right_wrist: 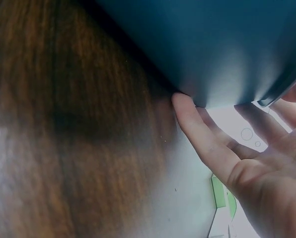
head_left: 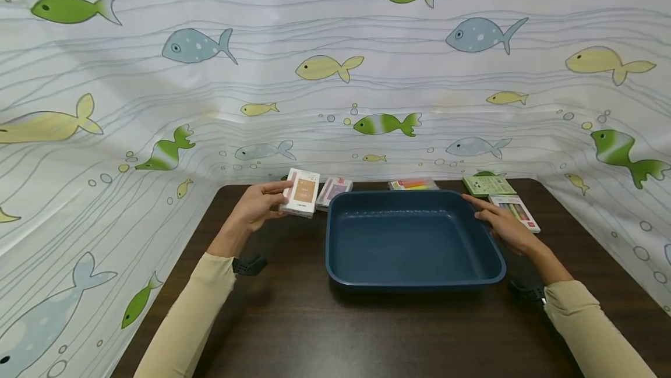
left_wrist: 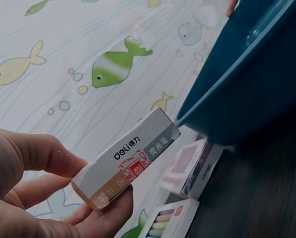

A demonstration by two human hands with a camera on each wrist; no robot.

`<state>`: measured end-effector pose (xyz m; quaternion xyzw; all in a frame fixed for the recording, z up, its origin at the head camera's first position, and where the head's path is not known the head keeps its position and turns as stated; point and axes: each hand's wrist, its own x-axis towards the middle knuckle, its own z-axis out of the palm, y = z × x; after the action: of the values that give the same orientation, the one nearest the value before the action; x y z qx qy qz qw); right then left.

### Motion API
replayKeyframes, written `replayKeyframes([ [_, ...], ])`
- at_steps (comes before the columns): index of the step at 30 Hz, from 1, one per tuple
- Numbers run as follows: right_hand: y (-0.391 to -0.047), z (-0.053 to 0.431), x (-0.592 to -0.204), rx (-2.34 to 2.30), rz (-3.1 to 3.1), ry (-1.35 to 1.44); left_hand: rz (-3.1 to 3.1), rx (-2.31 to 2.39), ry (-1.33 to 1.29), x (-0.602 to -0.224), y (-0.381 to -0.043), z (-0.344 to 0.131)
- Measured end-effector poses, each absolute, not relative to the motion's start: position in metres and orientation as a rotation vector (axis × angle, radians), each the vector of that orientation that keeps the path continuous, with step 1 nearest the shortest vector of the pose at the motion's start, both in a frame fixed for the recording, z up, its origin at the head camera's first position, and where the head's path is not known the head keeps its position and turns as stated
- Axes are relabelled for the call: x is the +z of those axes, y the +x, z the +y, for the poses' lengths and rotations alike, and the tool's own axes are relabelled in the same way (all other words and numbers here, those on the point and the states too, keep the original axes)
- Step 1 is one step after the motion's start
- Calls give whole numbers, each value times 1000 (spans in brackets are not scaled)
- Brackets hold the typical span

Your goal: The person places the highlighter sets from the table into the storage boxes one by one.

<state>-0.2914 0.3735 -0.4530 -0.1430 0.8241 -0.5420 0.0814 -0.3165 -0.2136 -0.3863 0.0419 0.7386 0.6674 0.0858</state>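
My left hand (head_left: pixel 255 206) pinches a white and orange deli highlighter box (left_wrist: pixel 128 161) between thumb and fingers, above the table left of the blue tray. In the left wrist view the box's narrow printed side faces the camera. A deep blue rectangular tray (head_left: pixel 409 283) stands right of it, its inside bare. My right hand (head_left: pixel 505 223) holds the tray's far right corner. In the right wrist view its fingers (right_wrist: pixel 207 139) lie against the outer wall, low down, with the thumb up by the rim.
Behind the tray's left corner lies a pinkish-purple box (head_left: pixel 334 190). A pack of bright pens (head_left: pixel 414 184) lies behind the tray. On the right are a green box (head_left: pixel 490 185) and a white box of coloured sticks (head_left: pixel 516 212). A fish-print curtain (head_left: pixel 335 92) surrounds the dark table (head_left: pixel 367 337).
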Motion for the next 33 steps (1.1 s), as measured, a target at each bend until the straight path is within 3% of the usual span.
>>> replayKeyframes([
  [33,-291,372,-453,-1604,2489,-414,1970,2000,198,-386,-301,-178],
])
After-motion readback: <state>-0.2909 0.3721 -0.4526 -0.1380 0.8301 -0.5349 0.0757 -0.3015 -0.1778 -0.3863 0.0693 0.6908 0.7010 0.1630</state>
